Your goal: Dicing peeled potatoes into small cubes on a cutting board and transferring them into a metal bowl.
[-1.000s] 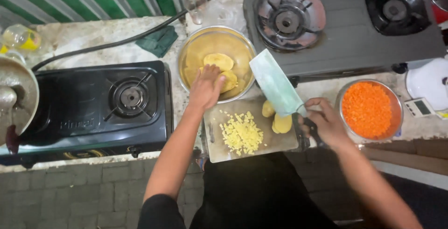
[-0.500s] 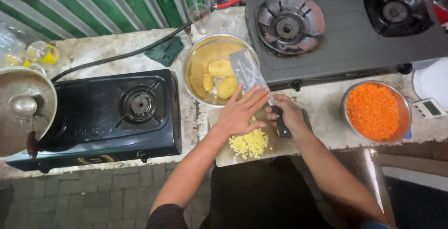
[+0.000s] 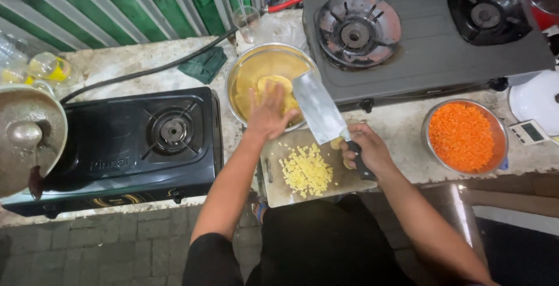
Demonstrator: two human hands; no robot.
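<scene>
My right hand (image 3: 365, 149) grips the black handle of a wide cleaver (image 3: 319, 108), whose blade is lifted and tilted over the far edge of a small cutting board (image 3: 343, 182). A heap of diced yellow potato (image 3: 305, 172) lies on the board, and a bigger potato piece (image 3: 336, 143) sits by the blade. My left hand (image 3: 271, 114) reaches with spread fingers over the near rim of a metal bowl (image 3: 244, 67) of yellowish water. It rests on the peeled potatoes (image 3: 273, 82) there.
A black single-burner stove (image 3: 169, 129) stands at the left with a pan (image 3: 26, 134) beside it. A grey two-burner stove (image 3: 407, 35) is at the back right. A metal bowl of diced carrot (image 3: 463, 137), a small scale (image 3: 530, 131), a glass (image 3: 247, 18) and a green cloth (image 3: 204, 64) lie around.
My left hand went from the bowl to the board beside the cleaver, then back to the potatoes in the bowl. The cleaver blade has swung up off the board.
</scene>
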